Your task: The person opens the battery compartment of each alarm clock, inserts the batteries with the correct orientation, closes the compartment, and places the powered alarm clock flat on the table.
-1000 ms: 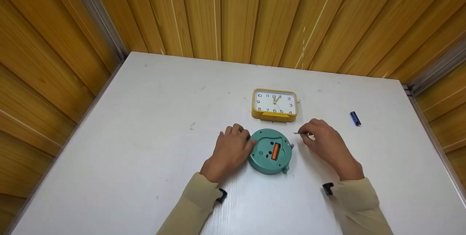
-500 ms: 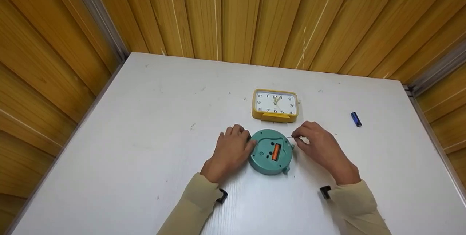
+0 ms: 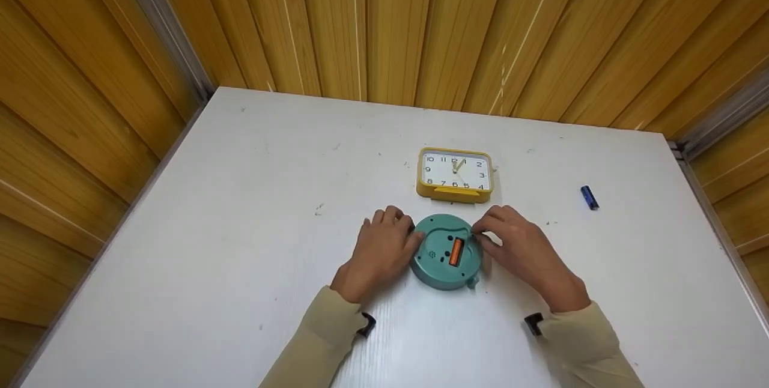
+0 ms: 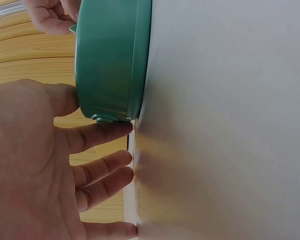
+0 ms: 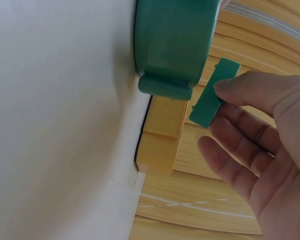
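Right wrist view: right grip (image 5: 287, 165) is pinching green cover (image 5: 208, 107) near teal clock (image 5: 175, 40).
Cover is slanting lengthwise; orange battery (image 3: 456, 252) is lying left of this nearer grip; left grip (image 3: 378, 250) is resting uncurled against clock.

The round green clock (image 3: 443, 244) lies back up, well in from the far edge of the tabletop (image 3: 240, 256), the left hand (image 3: 384, 247) touching it, an orange battery (image 3: 456, 252) set in its back. The right hand (image 3: 521, 250) pinches a flat green cover (image 5: 209, 102), tilted, beside the clock.
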The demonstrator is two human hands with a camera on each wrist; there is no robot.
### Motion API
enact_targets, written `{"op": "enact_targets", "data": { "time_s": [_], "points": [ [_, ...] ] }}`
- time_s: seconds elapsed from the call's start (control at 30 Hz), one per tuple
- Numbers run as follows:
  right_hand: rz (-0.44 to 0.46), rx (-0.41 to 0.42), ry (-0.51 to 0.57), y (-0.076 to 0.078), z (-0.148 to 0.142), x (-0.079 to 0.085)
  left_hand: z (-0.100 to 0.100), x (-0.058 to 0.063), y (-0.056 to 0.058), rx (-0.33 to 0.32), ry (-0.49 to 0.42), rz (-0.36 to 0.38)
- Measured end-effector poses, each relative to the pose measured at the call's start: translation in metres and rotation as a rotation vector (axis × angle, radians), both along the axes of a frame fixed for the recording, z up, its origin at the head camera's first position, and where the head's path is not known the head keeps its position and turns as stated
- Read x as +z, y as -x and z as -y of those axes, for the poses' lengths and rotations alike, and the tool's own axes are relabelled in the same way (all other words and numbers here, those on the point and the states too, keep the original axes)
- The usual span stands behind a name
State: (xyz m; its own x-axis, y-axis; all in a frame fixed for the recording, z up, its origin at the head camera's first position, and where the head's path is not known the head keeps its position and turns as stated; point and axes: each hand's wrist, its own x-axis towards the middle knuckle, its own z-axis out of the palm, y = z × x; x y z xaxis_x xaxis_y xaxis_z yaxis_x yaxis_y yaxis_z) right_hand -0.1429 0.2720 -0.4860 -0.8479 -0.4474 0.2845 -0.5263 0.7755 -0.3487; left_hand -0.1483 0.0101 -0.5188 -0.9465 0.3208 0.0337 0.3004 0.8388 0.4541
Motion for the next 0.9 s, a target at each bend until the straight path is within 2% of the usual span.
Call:
{"op": "enact_targets", "data": {
  "time_s": [0.1,0.4,0.7,0.9],
  "points": [
    [-0.038,0.035,0.002,-0.0014,0.0032,-0.0006,-0.0001,0.0003,0.0001,0.000,0.010,-0.017],
    [-0.111,0.077,-0.003,-0.0045,0.0063,-0.0022,-0.0010,0.0018,0.0000,-0.001,0.010,0.011],
    [-0.090,0.119,-0.008,-0.0054,0.0085,-0.0076,-0.0003,-0.0009,0.0009,-0.004,0.027,0.005],
    [-0.114,0.205,-0.009,-0.0051,0.0097,-0.0097,0.0001,-0.0012,0.0015,-0.011,0.039,0.006]
  ]
}}
